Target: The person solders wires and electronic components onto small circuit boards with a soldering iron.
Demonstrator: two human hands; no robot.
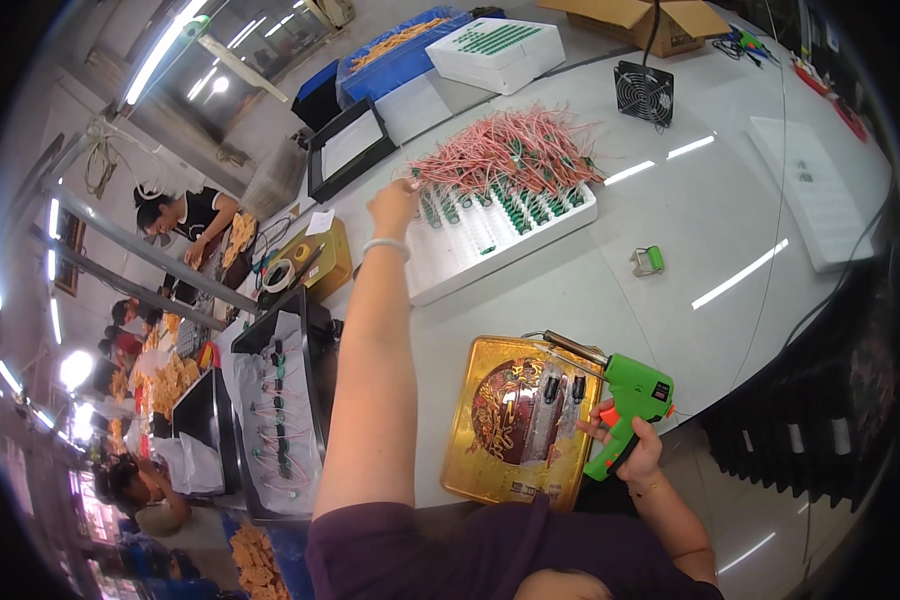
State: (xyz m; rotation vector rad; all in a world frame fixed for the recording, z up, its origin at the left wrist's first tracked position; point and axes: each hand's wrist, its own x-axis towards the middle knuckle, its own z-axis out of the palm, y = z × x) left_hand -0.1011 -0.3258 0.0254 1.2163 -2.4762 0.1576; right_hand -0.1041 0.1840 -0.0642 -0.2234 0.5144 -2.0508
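My left hand [394, 205] reaches far forward to the left end of a pile of pink-wired green parts [515, 150]. Its fingers are closed at the wire ends, and what they pinch is too small to tell. The pile lies on a white foam tray [450, 258] with green parts standing in rows. My right hand [635, 450] grips a green soldering gun [638, 388] by its handle, a finger near the orange trigger. Its metal barrel points left over a gold tin [470, 440]. Two small black parts [552, 388] lie on clear material on the tin.
A black tray [270, 420] of wired parts sits left of my arm. Beyond the pile stand a black fan [644, 95], a white foam box [495, 55] and a blue bin [400, 50]. A green-and-metal roller [647, 261] and white foam lid [805, 190] lie right. People work farther left.
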